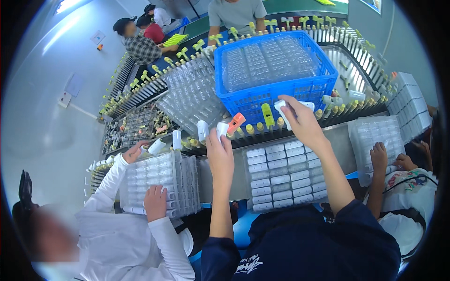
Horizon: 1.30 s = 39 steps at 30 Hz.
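Note:
My left hand (220, 157) is closed around a small white plastic casing (222, 128), held up at the row of pegs in front of me. To its right, an orange clip-shaped piece (236, 122) sits on a peg, and another white casing (202, 130) stands to its left. My right hand (303, 122) grips a second white casing (282, 110) between thumb and fingers, before the blue crate. Behind that hand, one more white casing (308, 106) is partly hidden. Between my hands and me lies a clear plastic tray (248, 187) with rows of white casings in it.
A blue crate (276, 100) of stacked clear trays stands ahead, beside more clear trays (190, 93). Yellow-tipped pegs (260, 127) line the conveyor; a lime-green piece (267, 115) sits among them. Co-workers' hands work at trays to my left (156, 201) and right (378, 157).

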{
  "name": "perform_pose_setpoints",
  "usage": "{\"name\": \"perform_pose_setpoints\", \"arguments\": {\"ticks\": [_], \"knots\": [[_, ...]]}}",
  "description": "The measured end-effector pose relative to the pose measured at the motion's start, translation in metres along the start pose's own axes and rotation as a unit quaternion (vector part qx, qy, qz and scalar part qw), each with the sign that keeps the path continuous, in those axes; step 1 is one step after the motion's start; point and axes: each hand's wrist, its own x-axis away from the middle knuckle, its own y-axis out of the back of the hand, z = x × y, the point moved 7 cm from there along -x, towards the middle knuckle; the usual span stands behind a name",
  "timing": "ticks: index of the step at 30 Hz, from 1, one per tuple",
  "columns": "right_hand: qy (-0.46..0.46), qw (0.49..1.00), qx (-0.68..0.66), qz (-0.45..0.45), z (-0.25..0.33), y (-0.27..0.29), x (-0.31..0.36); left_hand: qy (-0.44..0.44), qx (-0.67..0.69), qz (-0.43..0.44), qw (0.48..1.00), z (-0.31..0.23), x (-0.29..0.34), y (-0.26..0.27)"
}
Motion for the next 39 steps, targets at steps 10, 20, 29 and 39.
{"name": "perform_pose_setpoints", "arguments": {"ticks": [10,20,29,39], "knots": [[-0.089,0.991,-0.062,-0.076,-0.006,0.042,0.056,0.177,-0.001,-0.106,0.979,0.081,-0.047,-0.016],[-0.108,0.991,-0.027,-0.077,-0.027,0.066,0.088,0.173,-0.280,-0.003,0.944,0.136,-0.062,-0.022],[-0.248,0.940,-0.158,-0.175,-0.119,0.068,0.130,-0.032,-0.204,-0.112,0.972,0.079,0.053,0.011],[-0.183,0.946,-0.004,-0.266,-0.156,0.044,0.030,-0.042,-0.013,0.224,0.974,0.004,0.224,-0.097]]}}
